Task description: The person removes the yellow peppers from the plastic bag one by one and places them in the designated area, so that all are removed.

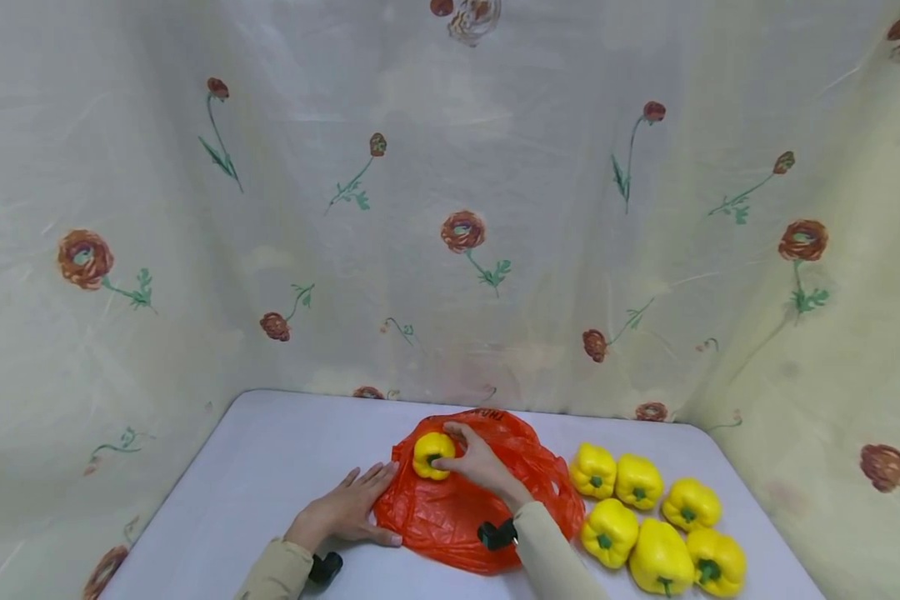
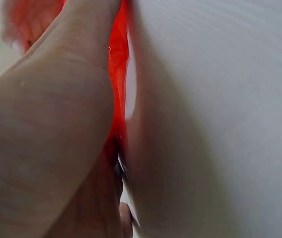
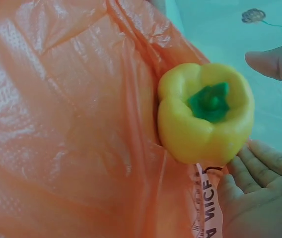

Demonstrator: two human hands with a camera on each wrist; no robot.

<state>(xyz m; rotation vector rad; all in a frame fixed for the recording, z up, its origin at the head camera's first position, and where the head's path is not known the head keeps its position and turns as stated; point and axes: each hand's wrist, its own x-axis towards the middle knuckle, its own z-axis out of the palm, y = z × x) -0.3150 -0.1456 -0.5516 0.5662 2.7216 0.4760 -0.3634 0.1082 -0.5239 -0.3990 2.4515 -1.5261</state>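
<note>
A red plastic bag lies spread on the white table, with a yellow bell pepper on its left part. My right hand is at the pepper's right side. In the right wrist view, the thumb stands apart from the pepper, while fingertips are at its lower side; whether they touch is hard to tell. My left hand lies flat, fingers spread, at the bag's left edge. The left wrist view shows that hand close up against the table, with red plastic beside it.
Several yellow bell peppers with green stems stand grouped on the right of the table. A pale flowered curtain hangs behind the table and along its sides. Black wrist cameras are worn on both arms.
</note>
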